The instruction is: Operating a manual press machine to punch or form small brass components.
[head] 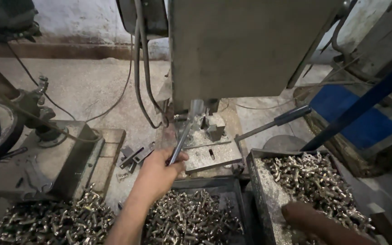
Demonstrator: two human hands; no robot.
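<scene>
My left hand (159, 171) grips a thin steel rod (181, 139) that slants up toward the drill spindle (197, 109) of the grey drill press (246, 45). Its tip lies near the small fixture block (214, 129) on the metal work table (214, 156). My right hand (302, 213) reaches down into the metal tray (262, 181) at the right, among several shiny small metal parts (314, 181); its fingers are buried and hidden by the parts.
A second bin of shiny parts (191, 220) sits below the table, and a loose heap (46, 222) lies at the lower left. A black-gripped lever (280, 120) juts right. Another machine base (55, 159), cables (139, 81) and a blue panel (355, 115) stand around.
</scene>
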